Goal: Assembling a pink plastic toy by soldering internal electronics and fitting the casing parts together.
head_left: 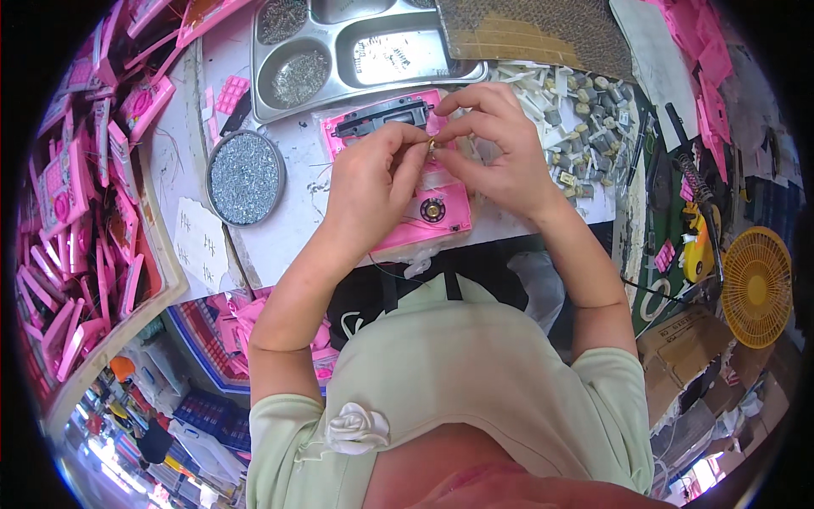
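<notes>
Both hands meet over a pink plastic housing (407, 231) on the table. My left hand (370, 180) has its thumb and forefinger pinched at a tiny brass-coloured part (432, 144). From the other side, the fingertips of my right hand (502, 151) close on the same part; its details are too small to make out. Across the housing's far end lies a long dark grey plastic piece (383, 117). A round black part with a gold-coloured centre (432, 209) sits at the near end. My hands cover much of the housing's middle.
Left of the housing stands a round dish of small metal screws (246, 178). A metal compartment tray (339, 95) holds small hardware behind. Small motors and white plastic pieces (585, 119) are heaped right. Pink housings (68, 195) pile up far left. A yellow fan (757, 288) is far right.
</notes>
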The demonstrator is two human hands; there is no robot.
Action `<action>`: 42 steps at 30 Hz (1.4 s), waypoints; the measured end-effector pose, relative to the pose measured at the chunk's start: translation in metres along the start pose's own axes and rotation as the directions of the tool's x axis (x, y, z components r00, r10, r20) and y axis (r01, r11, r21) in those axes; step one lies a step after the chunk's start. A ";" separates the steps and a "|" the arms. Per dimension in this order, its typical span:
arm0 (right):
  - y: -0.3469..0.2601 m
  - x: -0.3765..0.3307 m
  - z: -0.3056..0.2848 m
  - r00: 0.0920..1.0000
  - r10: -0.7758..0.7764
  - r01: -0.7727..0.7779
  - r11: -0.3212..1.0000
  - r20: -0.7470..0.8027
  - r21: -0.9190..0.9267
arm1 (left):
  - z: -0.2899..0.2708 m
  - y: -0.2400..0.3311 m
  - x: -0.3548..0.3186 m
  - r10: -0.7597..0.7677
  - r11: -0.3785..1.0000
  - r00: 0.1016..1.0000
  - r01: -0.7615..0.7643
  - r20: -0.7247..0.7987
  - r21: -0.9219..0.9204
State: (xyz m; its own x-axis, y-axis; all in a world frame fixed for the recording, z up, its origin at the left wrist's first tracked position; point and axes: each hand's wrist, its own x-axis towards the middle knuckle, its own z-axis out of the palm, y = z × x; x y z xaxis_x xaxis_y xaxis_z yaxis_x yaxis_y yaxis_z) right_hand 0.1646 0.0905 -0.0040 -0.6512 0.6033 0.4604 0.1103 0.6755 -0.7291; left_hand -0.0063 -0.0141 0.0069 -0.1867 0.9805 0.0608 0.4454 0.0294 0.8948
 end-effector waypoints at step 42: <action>-0.011 0.000 0.008 0.862 0.459 -0.507 0.769 0.217 0.388 | -0.018 -0.005 0.000 -0.009 0.998 0.999 0.011 0.032 -0.061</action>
State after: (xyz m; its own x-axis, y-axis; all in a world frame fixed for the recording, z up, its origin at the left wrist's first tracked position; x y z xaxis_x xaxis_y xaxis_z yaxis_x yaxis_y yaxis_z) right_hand 0.1573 0.0800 -0.0003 -0.6731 0.7380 -0.0474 0.1237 0.0491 -0.9911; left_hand -0.0236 -0.0177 0.0106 -0.1629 0.9859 0.0386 0.3888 0.0282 0.9209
